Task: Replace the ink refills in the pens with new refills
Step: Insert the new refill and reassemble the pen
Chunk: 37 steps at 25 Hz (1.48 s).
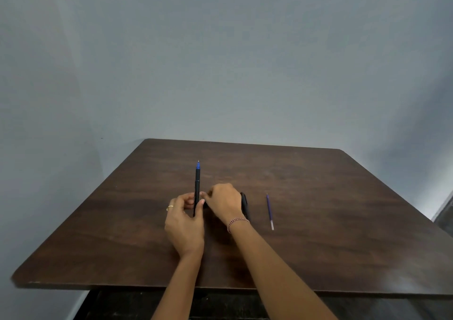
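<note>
A black pen [197,185] with a blue tip points away from me over the middle of the brown table [318,209]. My left hand [183,224] grips its lower barrel. My right hand [224,202] is curled beside the pen, its fingertips at the barrel; whether they pinch it is hidden. Just right of my right wrist lies another black pen part [245,205], partly hidden by the hand. A loose blue refill [270,212] lies on the table further right.
The table stands against a plain grey wall [220,62]. Its front edge [171,284] is close to me, with a dark gap below.
</note>
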Each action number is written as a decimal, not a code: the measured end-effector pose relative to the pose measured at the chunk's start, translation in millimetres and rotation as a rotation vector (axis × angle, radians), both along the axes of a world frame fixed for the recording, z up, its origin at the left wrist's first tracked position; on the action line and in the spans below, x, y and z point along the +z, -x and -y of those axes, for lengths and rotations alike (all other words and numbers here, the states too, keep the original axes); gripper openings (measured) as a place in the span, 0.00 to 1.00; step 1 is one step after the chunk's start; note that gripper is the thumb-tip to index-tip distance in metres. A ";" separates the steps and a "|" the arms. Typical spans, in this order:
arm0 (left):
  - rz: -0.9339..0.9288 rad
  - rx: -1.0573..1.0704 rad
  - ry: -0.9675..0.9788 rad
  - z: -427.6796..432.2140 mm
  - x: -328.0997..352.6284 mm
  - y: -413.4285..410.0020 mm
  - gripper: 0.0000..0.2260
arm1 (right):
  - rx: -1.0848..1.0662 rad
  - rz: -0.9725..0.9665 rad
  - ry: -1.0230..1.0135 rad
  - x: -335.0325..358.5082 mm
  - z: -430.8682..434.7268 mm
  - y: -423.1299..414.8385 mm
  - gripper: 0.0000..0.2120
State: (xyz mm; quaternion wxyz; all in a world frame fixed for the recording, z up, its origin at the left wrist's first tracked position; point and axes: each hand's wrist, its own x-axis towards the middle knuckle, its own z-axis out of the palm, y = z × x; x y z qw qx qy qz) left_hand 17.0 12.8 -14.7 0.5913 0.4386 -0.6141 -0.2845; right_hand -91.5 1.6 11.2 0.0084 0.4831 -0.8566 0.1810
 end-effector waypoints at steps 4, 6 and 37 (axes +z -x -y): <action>0.055 -0.062 0.036 -1.7 -0.3 0.8 0.10 | 0.044 -0.021 -0.076 6.1 1.1 0.7 0.11; 0.067 -0.072 0.045 -2.5 -0.1 0.8 0.10 | 0.068 -0.006 -0.099 8.9 1.9 2.8 0.10; 0.533 -0.345 0.323 -12.7 4.6 6.3 0.07 | 0.158 1.105 1.220 -14.1 -102.9 88.4 0.12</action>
